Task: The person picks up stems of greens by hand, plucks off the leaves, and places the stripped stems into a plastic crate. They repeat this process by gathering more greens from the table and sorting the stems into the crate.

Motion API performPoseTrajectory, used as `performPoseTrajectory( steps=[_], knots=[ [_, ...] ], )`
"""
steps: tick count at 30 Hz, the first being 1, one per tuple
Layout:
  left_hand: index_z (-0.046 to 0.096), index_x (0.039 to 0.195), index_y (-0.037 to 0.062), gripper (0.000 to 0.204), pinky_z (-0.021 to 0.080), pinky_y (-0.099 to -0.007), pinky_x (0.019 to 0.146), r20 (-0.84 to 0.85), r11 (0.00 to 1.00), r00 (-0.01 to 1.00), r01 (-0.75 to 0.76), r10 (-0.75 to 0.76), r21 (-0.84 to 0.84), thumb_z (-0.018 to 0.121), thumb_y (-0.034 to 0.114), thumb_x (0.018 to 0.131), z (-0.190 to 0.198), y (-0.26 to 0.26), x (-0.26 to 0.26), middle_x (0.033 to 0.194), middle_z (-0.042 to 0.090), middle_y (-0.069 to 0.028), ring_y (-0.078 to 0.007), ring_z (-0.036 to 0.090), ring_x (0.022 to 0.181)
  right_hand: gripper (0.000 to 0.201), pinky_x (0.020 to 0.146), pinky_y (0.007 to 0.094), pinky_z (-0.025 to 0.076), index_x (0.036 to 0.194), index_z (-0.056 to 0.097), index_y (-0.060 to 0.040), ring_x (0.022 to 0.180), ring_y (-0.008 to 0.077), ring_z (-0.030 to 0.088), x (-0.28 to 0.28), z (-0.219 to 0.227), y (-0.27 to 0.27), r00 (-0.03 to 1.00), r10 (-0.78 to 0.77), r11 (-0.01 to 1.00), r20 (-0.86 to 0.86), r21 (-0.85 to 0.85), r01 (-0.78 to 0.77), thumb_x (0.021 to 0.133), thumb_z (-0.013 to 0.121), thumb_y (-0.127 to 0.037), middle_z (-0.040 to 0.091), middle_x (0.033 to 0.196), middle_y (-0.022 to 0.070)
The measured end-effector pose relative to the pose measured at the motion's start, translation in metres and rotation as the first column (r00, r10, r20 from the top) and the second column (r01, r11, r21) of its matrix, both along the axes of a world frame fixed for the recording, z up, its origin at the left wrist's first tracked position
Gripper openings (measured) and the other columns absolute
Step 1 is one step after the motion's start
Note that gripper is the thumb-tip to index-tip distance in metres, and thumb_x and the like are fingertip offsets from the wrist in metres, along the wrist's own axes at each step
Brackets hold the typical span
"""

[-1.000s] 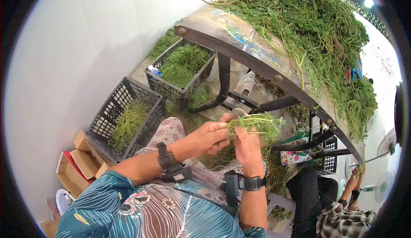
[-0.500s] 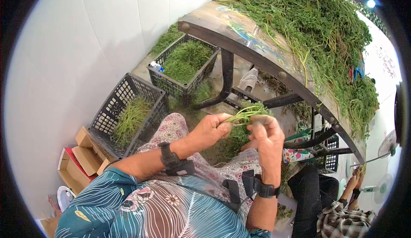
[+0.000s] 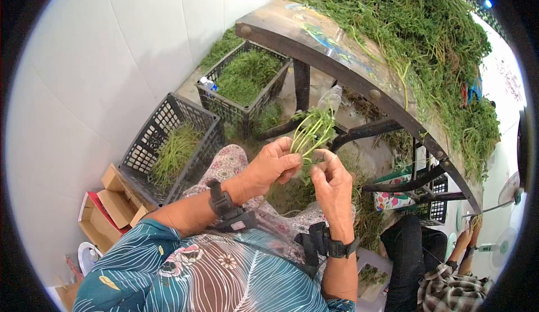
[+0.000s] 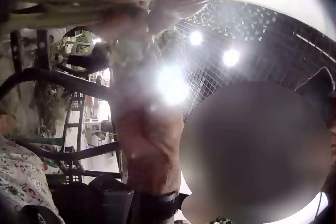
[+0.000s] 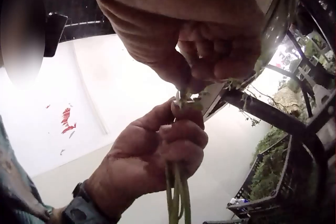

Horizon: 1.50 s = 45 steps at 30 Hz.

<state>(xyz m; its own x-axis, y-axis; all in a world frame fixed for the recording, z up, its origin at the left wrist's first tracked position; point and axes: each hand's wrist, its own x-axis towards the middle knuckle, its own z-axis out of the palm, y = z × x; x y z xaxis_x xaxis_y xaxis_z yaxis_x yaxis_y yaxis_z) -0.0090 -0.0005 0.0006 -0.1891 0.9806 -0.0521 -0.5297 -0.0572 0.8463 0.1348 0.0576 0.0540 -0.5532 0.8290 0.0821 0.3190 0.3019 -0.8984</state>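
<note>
The left hand (image 3: 267, 170) had its fingers clamped on one small bunch (image 3: 312, 131) of green stems, which fanned out just beyond them. The right hand (image 3: 335, 191) held its fingers curled just beside the bunch; whether they pinched a leaf I could not tell. Left of the fingers stood two black crates (image 3: 163, 118), each holding greens; beyond, right, one desk (image 3: 275, 23) bore one heap (image 3: 415, 31).

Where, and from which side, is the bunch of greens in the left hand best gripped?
Probably by its bare stems, coming from the person's left: there they gather narrowly into the left hand, whereas the leaves fan out at the far end.
</note>
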Motion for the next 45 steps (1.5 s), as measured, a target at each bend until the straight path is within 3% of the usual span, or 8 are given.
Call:
performPoseTrajectory(
  steps=[14,18,20,24,29,37,41,45],
  knots=[
    [0.047,0.094,0.0118,0.017,0.024,-0.0172,0.038,0.085,0.993,0.996,0.042,-0.033,-0.112,0.057,0.009,0.081,0.015,-0.004,0.005,0.064,0.045,0.0051,-0.0022,0.036,0.045,0.012,0.062,0.0374,0.046,0.086,0.055,-0.0005,0.067,0.0272,0.059,-0.010,-0.027,0.006,0.997,-0.011,0.934,0.082,0.357,-0.020,0.077,0.053,-0.006,0.057,0.074,0.0191],
    [0.046,0.094,0.0128,0.015,0.021,-0.0174,0.036,0.136,0.991,0.989,0.078,-0.063,-0.110,0.054,0.008,0.082,0.021,-0.005,0.004,0.060,0.041,0.0050,-0.0023,0.031,0.042,0.013,0.059,0.0343,0.048,0.091,0.053,-0.0022,0.068,0.0233,0.059,-0.007,-0.044,0.020,0.963,-0.125,0.987,-0.237,-0.132,0.095,0.080,0.048,-0.007,0.058,0.080,0.0150],
    [0.045,0.093,0.0129,0.012,0.020,-0.0175,0.036,0.168,0.992,0.983,0.090,-0.075,-0.084,0.052,0.009,0.084,0.018,-0.009,-0.001,0.059,0.041,0.0046,-0.0025,0.030,0.041,0.015,0.058,0.0314,0.050,0.095,0.052,-0.0035,0.070,0.0213,0.059,0.004,-0.028,0.033,0.842,-0.347,0.810,-0.413,-0.584,0.047,0.082,0.045,-0.008,0.059,0.086,0.0124],
    [0.045,0.093,0.0128,0.006,0.021,-0.0178,0.036,0.229,0.987,0.973,0.054,-0.018,-0.152,0.048,0.012,0.087,0.016,-0.010,-0.007,0.059,0.041,0.0042,-0.0029,0.030,0.042,0.019,0.060,0.0295,0.052,0.099,0.049,-0.0053,0.071,0.0192,0.058,0.025,-0.018,0.039,0.734,-0.465,0.711,-0.495,-0.702,-0.023,0.082,0.051,-0.012,0.057,0.088,0.0073],
    [0.048,0.092,0.0120,0.005,0.025,-0.0180,0.038,0.134,0.987,0.991,0.043,-0.023,-0.154,0.048,0.012,0.087,0.013,-0.006,-0.003,0.060,0.042,0.0045,-0.0028,0.032,0.044,0.019,0.040,0.0171,0.027,0.101,0.051,-0.0064,0.051,0.0056,0.037,0.035,-0.024,0.037,0.722,-0.368,0.584,-0.586,-0.750,-0.311,0.086,0.054,-0.019,0.047,0.072,-0.0001],
    [0.051,0.093,0.0089,0.016,0.029,-0.0166,0.044,-0.180,0.994,0.982,0.042,-0.059,-0.097,0.056,0.013,0.079,0.026,-0.014,0.003,0.068,0.045,0.0077,-0.0004,0.037,0.051,0.031,0.041,0.0174,0.030,0.105,0.053,0.0022,0.051,0.0016,0.040,0.007,-0.013,0.016,0.930,-0.110,0.809,-0.351,-0.576,-0.122,0.083,0.061,-0.018,0.049,0.069,-0.0049],
    [0.054,0.093,0.0077,0.014,0.032,-0.0165,0.047,-0.226,0.997,0.973,0.022,-0.039,-0.079,0.056,0.013,0.079,0.019,-0.013,0.000,0.072,0.049,0.0074,-0.0004,0.040,0.055,0.023,0.048,0.0264,0.039,0.098,0.058,-0.0011,0.053,0.0123,0.049,0.006,-0.018,0.014,0.982,-0.041,0.997,-0.184,-0.069,0.029,0.079,0.062,-0.013,0.054,0.067,0.0034],
    [0.058,0.094,0.0037,0.018,0.036,-0.0180,0.053,-0.452,0.999,0.892,-0.011,-0.009,-0.041,0.057,0.012,0.078,0.017,-0.010,0.004,0.075,0.053,0.0061,-0.0009,0.043,0.061,0.017,0.056,0.0345,0.044,0.089,0.062,-0.0072,0.062,0.0248,0.056,0.013,-0.005,0.014,0.980,-0.016,0.860,0.199,0.502,-0.088,0.072,0.064,-0.010,0.055,0.072,0.0109]
  ],
)
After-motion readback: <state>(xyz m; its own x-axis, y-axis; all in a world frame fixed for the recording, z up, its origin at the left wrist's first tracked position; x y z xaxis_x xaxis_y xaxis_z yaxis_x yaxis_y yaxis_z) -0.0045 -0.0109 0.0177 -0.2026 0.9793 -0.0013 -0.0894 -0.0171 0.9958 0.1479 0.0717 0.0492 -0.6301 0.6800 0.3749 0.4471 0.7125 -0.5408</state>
